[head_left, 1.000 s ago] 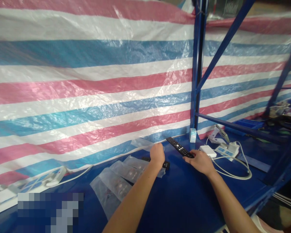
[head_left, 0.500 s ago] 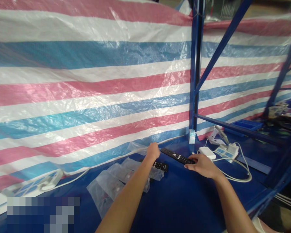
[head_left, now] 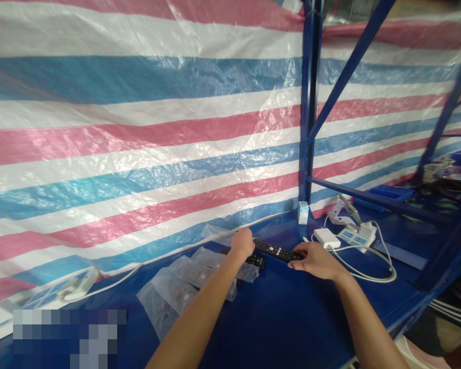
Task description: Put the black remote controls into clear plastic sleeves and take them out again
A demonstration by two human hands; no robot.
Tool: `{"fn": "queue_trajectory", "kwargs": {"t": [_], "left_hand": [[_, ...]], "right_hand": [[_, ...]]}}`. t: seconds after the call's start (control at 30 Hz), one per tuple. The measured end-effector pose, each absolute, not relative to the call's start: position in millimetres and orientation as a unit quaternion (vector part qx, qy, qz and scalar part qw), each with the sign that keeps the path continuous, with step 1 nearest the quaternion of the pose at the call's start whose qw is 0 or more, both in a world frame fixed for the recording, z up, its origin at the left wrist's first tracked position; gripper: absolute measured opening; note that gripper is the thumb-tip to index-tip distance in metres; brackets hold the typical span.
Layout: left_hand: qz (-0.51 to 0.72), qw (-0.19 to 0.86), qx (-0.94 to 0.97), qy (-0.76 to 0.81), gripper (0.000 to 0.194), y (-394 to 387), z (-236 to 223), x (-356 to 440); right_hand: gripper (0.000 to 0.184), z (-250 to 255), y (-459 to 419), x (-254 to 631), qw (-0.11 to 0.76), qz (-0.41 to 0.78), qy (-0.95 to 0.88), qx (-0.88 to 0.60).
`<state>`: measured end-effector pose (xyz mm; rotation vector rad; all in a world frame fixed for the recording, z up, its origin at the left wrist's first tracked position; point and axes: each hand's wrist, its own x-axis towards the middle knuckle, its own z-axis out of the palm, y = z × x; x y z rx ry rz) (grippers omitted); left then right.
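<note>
A long black remote control [head_left: 277, 251] is held just above the blue table [head_left: 292, 318] between both hands. My right hand [head_left: 315, 259] grips its right end with curled fingers. My left hand [head_left: 243, 242] is closed at its left end, knuckles toward me; what the fingers hold there is hidden. A second black remote [head_left: 253, 260] lies flat just below my left hand, partly on clear plastic bags [head_left: 184, 287].
A striped red, white and blue tarp [head_left: 138, 143] walls off the back. Blue rack posts [head_left: 309, 102] rise at the right. A small white box [head_left: 302, 212], a white adapter [head_left: 327, 238], a power strip [head_left: 359, 234] and looping white cables [head_left: 372, 271] lie to the right.
The held remote has swung from pointing away toward lying nearly level across. My left hand shifted up to its left end, leaving the second remote on the bags.
</note>
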<state>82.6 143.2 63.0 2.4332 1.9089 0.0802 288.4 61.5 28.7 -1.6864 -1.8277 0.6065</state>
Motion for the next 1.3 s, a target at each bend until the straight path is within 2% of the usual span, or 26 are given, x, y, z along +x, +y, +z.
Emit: {"fn": "queue_trajectory", "kwargs": {"t": [0.4,0.53,0.77,1.0,1.3], "left_hand": [[0.013,-0.023,0.817,0.576,0.025,122,61,87],[0.022,-0.028,0.813,0.581,0.023,118,63,88],[0.044,-0.034,0.791,0.609,0.034,110,75,86],[0.044,-0.035,0.769,0.636,0.029,105,77,83],[0.048,-0.043,0.759,0.648,0.037,97,83,90]], "right_hand": [[0.019,34,62,275,0.255,0.183,-0.708,-0.633],[0.018,32,63,270,0.27,0.176,-0.719,-0.616],[0.022,33,62,271,0.3,0.196,-0.703,-0.614],[0.023,31,64,268,0.302,0.195,-0.708,-0.607],[0.021,32,61,265,0.306,0.172,-0.71,-0.61]]}}
